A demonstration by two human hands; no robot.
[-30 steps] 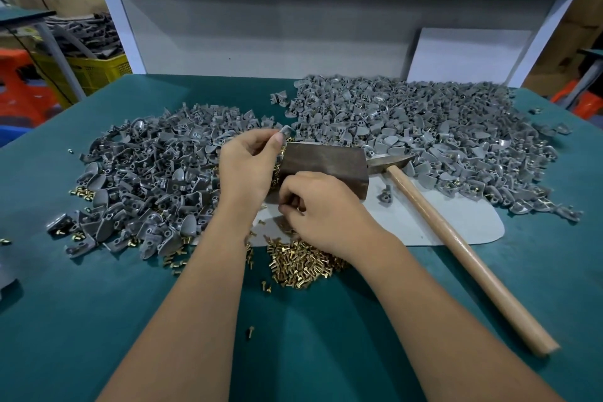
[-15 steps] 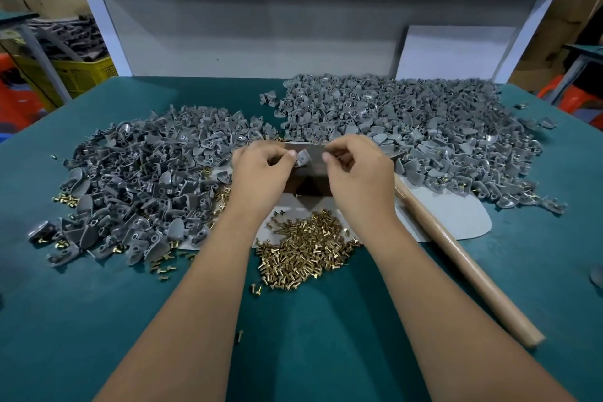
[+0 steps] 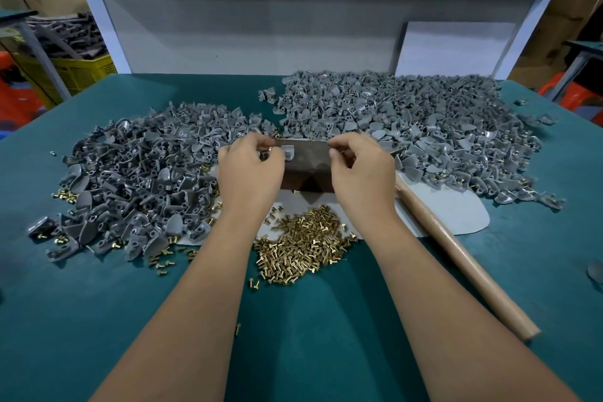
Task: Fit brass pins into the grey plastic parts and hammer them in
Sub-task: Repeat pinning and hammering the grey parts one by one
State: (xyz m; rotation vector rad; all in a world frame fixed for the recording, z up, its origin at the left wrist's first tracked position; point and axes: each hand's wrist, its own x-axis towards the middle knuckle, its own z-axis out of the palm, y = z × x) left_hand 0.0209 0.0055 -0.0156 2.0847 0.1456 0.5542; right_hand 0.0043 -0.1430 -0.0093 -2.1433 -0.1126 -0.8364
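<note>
My left hand [image 3: 249,170] pinches a grey plastic part [image 3: 288,152] over the top of a dark metal block [image 3: 306,173]. My right hand [image 3: 359,170] hovers at the block's right end. Its thumb and forefinger are pinched together on a brass pin that is almost hidden. A heap of loose brass pins [image 3: 300,245] lies just in front of the block, between my forearms. The wooden-handled hammer [image 3: 456,258] lies to the right of my right arm, its head hidden behind that hand.
One heap of grey parts [image 3: 140,173] spreads on the left and a larger one [image 3: 408,121] at the back right. A white mat [image 3: 456,209] lies under the block and hammer on the green table [image 3: 310,336]. Stray pins dot the left side.
My right hand rose from the pin heap to the top of the block beside my left hand. In the last half second the two hands drew slightly apart.
</note>
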